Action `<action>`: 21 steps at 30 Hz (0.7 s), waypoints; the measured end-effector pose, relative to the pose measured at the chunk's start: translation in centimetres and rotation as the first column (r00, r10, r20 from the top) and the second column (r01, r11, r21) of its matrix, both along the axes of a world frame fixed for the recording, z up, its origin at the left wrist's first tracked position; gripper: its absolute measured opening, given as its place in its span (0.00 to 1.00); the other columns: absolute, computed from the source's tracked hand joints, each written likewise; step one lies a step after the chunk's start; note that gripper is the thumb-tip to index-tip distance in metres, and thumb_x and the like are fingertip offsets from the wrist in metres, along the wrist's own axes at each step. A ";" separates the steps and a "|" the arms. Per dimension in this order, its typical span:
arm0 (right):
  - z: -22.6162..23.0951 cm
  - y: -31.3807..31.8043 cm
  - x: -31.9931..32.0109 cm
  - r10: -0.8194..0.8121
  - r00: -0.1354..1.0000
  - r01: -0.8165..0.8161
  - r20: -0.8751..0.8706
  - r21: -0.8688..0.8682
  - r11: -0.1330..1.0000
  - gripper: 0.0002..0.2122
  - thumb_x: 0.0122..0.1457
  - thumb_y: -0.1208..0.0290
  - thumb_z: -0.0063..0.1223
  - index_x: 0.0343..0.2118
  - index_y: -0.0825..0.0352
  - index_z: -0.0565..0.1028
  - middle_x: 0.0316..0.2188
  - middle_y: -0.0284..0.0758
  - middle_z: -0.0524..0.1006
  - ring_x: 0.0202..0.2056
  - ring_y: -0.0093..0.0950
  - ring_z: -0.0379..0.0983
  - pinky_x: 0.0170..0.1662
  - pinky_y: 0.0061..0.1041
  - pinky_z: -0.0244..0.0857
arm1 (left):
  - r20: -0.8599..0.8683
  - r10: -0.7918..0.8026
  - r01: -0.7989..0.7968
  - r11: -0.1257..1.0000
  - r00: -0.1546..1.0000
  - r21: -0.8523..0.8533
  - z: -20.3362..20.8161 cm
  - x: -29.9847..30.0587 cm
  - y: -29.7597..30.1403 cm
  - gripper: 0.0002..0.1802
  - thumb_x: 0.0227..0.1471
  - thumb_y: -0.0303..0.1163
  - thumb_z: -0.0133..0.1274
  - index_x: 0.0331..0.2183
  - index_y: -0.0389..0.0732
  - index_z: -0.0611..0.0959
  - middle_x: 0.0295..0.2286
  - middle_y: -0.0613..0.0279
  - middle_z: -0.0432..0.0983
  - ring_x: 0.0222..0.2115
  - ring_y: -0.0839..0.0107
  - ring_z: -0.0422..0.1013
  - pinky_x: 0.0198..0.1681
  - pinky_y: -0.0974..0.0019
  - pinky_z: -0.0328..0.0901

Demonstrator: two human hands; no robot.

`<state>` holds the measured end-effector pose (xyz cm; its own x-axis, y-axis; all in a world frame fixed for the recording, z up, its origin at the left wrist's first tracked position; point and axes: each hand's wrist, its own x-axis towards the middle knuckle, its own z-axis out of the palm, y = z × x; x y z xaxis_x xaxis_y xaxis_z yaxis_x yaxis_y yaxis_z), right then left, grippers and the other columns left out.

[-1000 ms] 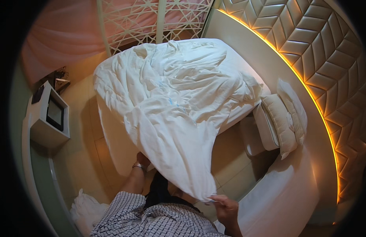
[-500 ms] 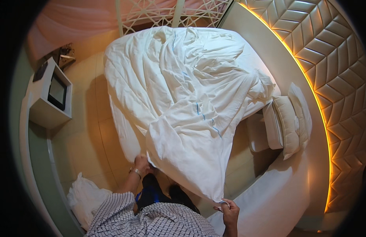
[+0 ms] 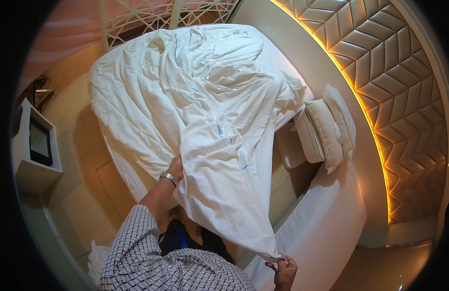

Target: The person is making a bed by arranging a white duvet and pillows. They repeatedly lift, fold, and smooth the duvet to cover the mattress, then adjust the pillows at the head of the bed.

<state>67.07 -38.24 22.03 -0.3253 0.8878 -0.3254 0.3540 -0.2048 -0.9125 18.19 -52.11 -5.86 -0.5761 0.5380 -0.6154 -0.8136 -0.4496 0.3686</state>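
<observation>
A big white duvet cover (image 3: 137,92), crumpled and marked with short blue lines, spreads over the bed. One end is drawn out toward me into a pointed corner. My right hand (image 3: 285,272) pinches the tip of that corner, low on the right, between thumb and fingers. My left hand (image 3: 175,169), with a metal watch (image 3: 169,178) on the wrist, is closed at a fold along the left edge of the drawn-out part; its fingertips are partly hidden by the cloth. Between the hands the fabric hangs in a slanting, fairly taut sheet above my legs.
Beige pillows (image 3: 325,130) and a white one (image 3: 342,116) lean stacked on a seat to the right. A long white bench (image 3: 326,223) curves below them. On the left stands a white cabinet (image 3: 23,160) with a dark panel. White cloth (image 3: 97,259) lies on the floor near my left side.
My left hand has moved up and forward along the cloth's edge, its arm stretching farther. My right hand still holds the corner, slightly lower. The whole view has shifted, with the bed now farther left.
</observation>
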 end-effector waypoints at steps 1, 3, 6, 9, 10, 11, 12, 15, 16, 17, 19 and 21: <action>0.0 -0.1 -0.6 -0.005 1.000 0.005 -0.007 -0.031 1.000 0.10 0.60 0.80 0.47 0.41 0.81 0.71 0.35 0.48 0.77 0.31 0.39 0.80 0.31 0.37 0.83 | 0.021 -0.020 0.015 0.977 1.000 0.212 0.5 0.6 0.2 0.24 0.64 0.44 0.47 0.50 0.35 0.78 0.43 0.55 0.79 0.40 0.64 0.78 0.45 0.57 0.75; -0.2 -0.5 -2.2 -0.014 1.000 0.013 -0.013 -0.100 0.995 0.09 0.61 0.80 0.47 0.41 0.80 0.71 0.35 0.48 0.78 0.31 0.38 0.80 0.30 0.37 0.82 | -0.002 -0.089 0.081 0.897 0.996 0.434 2.7 2.3 1.1 0.24 0.65 0.44 0.47 0.54 0.39 0.75 0.45 0.60 0.79 0.42 0.68 0.77 0.48 0.62 0.73; -1.2 0.1 -3.9 0.053 0.999 -0.051 0.003 -0.153 0.987 0.09 0.61 0.80 0.47 0.41 0.79 0.72 0.35 0.46 0.78 0.31 0.37 0.80 0.30 0.35 0.82 | -0.379 0.119 0.047 0.915 0.918 0.401 7.4 1.6 0.7 0.29 0.63 0.41 0.51 0.60 0.36 0.69 0.54 0.57 0.72 0.49 0.66 0.73 0.53 0.61 0.69; -2.1 0.7 -5.5 0.169 0.985 -0.159 0.021 -0.232 0.960 0.10 0.62 0.78 0.47 0.42 0.79 0.72 0.36 0.44 0.78 0.32 0.35 0.80 0.33 0.35 0.82 | -0.942 -0.156 -0.311 0.917 0.298 -0.251 13.0 -3.8 -7.7 0.33 0.58 0.36 0.53 0.61 0.32 0.66 0.56 0.52 0.69 0.53 0.61 0.70 0.57 0.61 0.66; -2.4 0.7 -6.3 0.213 0.977 -0.200 0.023 -0.262 0.944 0.10 0.62 0.78 0.47 0.42 0.79 0.72 0.36 0.44 0.79 0.32 0.35 0.80 0.33 0.35 0.82 | -0.957 -0.229 -0.468 0.836 0.179 -0.288 14.8 -5.8 -11.1 0.34 0.57 0.34 0.54 0.61 0.31 0.65 0.56 0.50 0.69 0.53 0.59 0.69 0.58 0.62 0.65; -2.8 0.7 -7.0 0.235 0.972 -0.221 0.016 -0.273 0.936 0.10 0.62 0.78 0.47 0.43 0.79 0.73 0.36 0.44 0.79 0.32 0.35 0.80 0.34 0.35 0.82 | -0.961 0.017 -0.336 0.938 0.275 -0.079 17.5 -7.4 -14.7 0.31 0.60 0.36 0.49 0.61 0.32 0.65 0.56 0.51 0.70 0.54 0.60 0.69 0.58 0.61 0.65; -3.3 0.7 -8.0 0.262 0.965 -0.249 0.006 -0.294 0.923 0.10 0.62 0.78 0.47 0.43 0.79 0.73 0.36 0.44 0.79 0.33 0.35 0.80 0.35 0.35 0.82 | -0.830 0.299 -0.157 0.954 0.471 0.255 21.1 -7.8 -19.1 0.29 0.63 0.38 0.45 0.61 0.33 0.66 0.55 0.52 0.70 0.54 0.62 0.69 0.58 0.60 0.65; -4.0 0.8 -10.5 0.371 0.927 -0.367 -0.051 -0.326 0.871 0.11 0.62 0.78 0.47 0.44 0.79 0.73 0.37 0.45 0.79 0.33 0.35 0.80 0.37 0.34 0.81 | -0.633 0.461 -0.320 0.887 0.622 0.332 27.3 -5.4 -26.9 0.27 0.68 0.42 0.37 0.61 0.35 0.67 0.53 0.53 0.73 0.53 0.64 0.70 0.57 0.57 0.66; -4.3 0.8 -11.3 0.422 0.903 -0.425 -0.087 -0.338 0.840 0.11 0.62 0.78 0.47 0.44 0.79 0.73 0.37 0.45 0.79 0.33 0.35 0.80 0.37 0.34 0.81 | -0.691 0.409 -0.339 0.908 0.596 0.245 26.0 -4.7 -29.7 0.30 0.67 0.46 0.39 0.62 0.37 0.65 0.54 0.52 0.72 0.54 0.64 0.69 0.57 0.56 0.66; -5.9 1.7 -11.0 0.474 0.876 -0.474 -0.092 -0.351 0.807 0.11 0.62 0.78 0.48 0.44 0.79 0.73 0.38 0.46 0.79 0.33 0.36 0.81 0.37 0.34 0.81 | -0.646 0.429 -0.482 0.870 0.631 0.107 22.6 -4.2 -31.9 0.30 0.65 0.47 0.45 0.59 0.37 0.70 0.51 0.53 0.74 0.49 0.64 0.73 0.53 0.56 0.70; -6.2 1.5 -11.7 0.541 0.833 -0.539 -0.116 -0.387 0.748 0.11 0.62 0.78 0.48 0.44 0.79 0.73 0.38 0.46 0.79 0.33 0.36 0.81 0.37 0.35 0.81 | -0.526 0.175 -0.509 0.618 0.832 -0.599 9.7 -3.0 -40.2 0.14 0.59 0.37 0.55 0.42 0.39 0.79 0.35 0.61 0.79 0.35 0.67 0.76 0.41 0.61 0.74; -5.4 1.7 -11.8 0.532 0.841 -0.527 -0.094 -0.363 0.768 0.11 0.62 0.78 0.47 0.44 0.79 0.73 0.37 0.46 0.79 0.32 0.37 0.81 0.37 0.35 0.81 | -0.347 0.357 -0.490 0.736 0.867 -0.468 3.5 0.1 -36.2 0.10 0.57 0.38 0.58 0.33 0.42 0.78 0.29 0.65 0.76 0.30 0.71 0.74 0.32 0.64 0.73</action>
